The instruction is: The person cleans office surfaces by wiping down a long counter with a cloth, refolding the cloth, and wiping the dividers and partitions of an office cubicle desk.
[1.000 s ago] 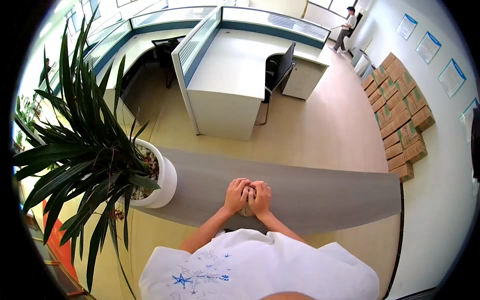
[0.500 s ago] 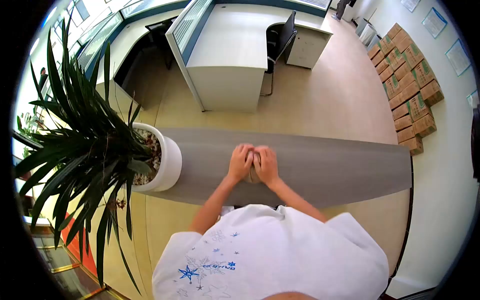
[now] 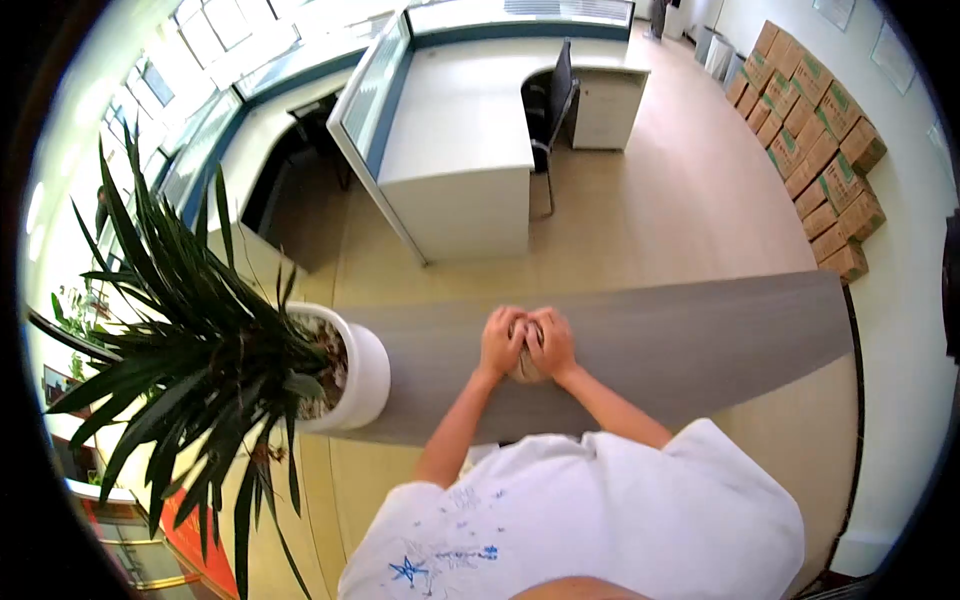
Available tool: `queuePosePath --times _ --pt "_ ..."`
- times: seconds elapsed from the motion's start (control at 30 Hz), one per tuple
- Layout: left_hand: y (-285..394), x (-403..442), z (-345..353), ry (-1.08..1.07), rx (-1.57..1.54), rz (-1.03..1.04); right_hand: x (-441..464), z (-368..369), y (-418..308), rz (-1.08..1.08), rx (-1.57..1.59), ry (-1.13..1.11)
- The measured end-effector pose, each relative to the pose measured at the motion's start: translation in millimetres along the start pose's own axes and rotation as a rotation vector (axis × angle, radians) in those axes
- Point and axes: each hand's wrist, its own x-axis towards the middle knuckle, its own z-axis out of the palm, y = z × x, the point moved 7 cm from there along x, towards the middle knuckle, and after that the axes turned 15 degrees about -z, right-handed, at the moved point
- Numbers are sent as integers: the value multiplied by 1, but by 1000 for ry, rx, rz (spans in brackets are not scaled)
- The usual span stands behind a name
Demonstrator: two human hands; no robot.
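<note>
I see both hands (image 3: 526, 345) curled around a rounded tan thing (image 3: 528, 368), possibly a stone, over the grey desk (image 3: 680, 345).

Blue lettering (image 3: 468, 554) on shirt (image 3: 620, 500), green print (image 3: 786, 150) on cartons (image 3: 862, 146), wall notices (image 3: 893, 58), seemingly none legible

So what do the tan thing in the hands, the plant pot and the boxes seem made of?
Tan thing: looks matte, but the fingers hide too much to tell the material.
Plant pot: glazed ceramic or plastic, its wall smooth and white.
Boxes: most likely cardboard, matte brown with green print.
</note>
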Motion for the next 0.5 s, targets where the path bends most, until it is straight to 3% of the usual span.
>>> queuePosePath --times 0.13,0.2,0.37,0.5 --pt "15 -13 -5 90 -4 61 -4 -13 -19 25 2 -28" --pt "16 -30 -6 34 21 38 -17 -23 -34 26 13 -93" --pt "27 -81 -4 91 97 25 -56 -34 -54 -90 11 -75" --pt "9 -52 -4 118 134 -5 -21 -14 -28 -97 96 -114"
